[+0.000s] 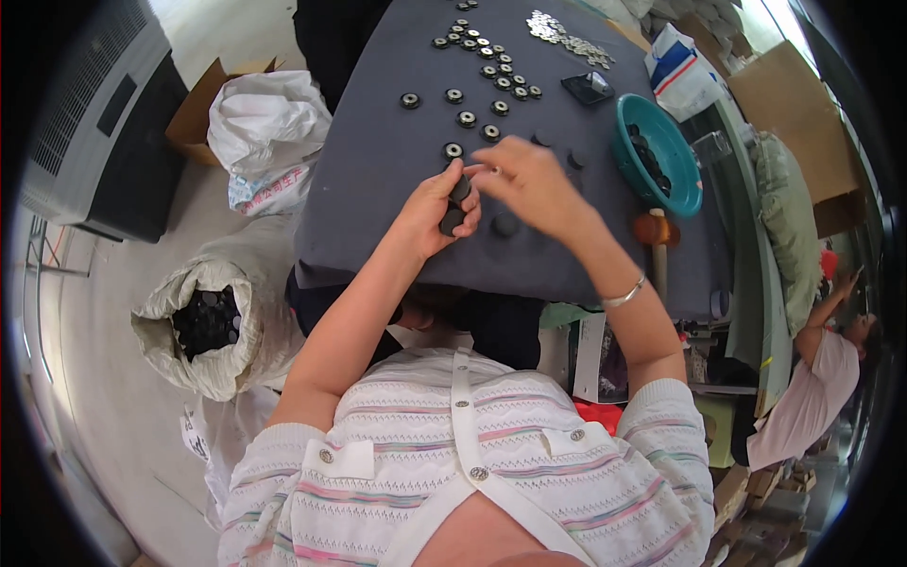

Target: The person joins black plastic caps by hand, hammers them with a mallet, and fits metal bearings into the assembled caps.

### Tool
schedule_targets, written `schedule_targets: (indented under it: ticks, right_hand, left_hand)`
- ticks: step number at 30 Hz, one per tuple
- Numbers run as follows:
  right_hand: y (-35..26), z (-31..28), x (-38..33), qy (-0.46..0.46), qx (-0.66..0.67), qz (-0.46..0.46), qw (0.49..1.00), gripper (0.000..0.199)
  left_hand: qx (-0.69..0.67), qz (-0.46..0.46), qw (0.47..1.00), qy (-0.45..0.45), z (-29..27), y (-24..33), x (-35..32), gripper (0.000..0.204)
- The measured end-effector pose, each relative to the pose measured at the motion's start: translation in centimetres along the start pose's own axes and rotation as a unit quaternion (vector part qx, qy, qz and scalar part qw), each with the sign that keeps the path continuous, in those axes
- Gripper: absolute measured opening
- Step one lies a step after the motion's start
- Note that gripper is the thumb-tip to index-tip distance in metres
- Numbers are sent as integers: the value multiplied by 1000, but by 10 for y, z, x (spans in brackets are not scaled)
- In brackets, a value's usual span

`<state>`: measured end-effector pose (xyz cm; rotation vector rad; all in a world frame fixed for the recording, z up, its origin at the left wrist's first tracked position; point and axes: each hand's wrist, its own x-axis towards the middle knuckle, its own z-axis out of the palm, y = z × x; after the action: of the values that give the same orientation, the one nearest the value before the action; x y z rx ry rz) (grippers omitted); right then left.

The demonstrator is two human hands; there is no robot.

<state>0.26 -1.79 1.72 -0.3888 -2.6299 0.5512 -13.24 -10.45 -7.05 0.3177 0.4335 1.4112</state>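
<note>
My left hand (435, 210) is closed around a couple of round black caps (453, 223) over the near part of the cloth-covered table (378, 227). Close beside it, my right hand (534, 184) is bent with its fingertips near the left thumb. Motion blurs those fingers, and whether they pinch anything is hidden. Just beyond my hands, several black discs with metal ring centres (453, 150) lie on the cloth and run toward the far end. A few plain black caps (504, 224) rest near and under my right forearm.
A teal basin (623, 142) with black caps stands at the right, next to a mallet (656, 230). Silver washers (572, 40) and a dark phone-like slab (588, 88) lie farther back. An open sack of black pieces (241, 283) stands left. A person (808, 392) is at far right.
</note>
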Motion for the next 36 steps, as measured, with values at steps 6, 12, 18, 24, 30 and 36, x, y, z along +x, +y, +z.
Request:
schedule_targets:
  ticks: [6, 12, 18, 24, 30, 36]
  right_hand:
    - [-24, 24, -14, -48, -21, 139, 989, 25]
    - [-27, 21, -21, -85, -196, 54, 975, 26]
    - [48, -28, -9, -39, -143, 157, 977, 30]
    - [89, -17, -11, -100, -134, 190, 968, 32]
    - [93, -12, -3, -147, -169, 180, 958, 29]
    - [92, -10, 7, -177, -181, 173, 952, 27]
  left_hand:
    - [121, -7, 991, 57, 11, -2, -3, 43]
    - [208, -2, 978, -8, 7, -8, -3, 50]
    - [55, 4, 998, 34, 7, 3, -2, 56]
    - [35, 4, 999, 29, 4, 5, -2, 54]
    - [37, 2, 998, 52, 6, 4, -2, 52]
    - [36, 0, 998, 55, 5, 6, 0, 52]
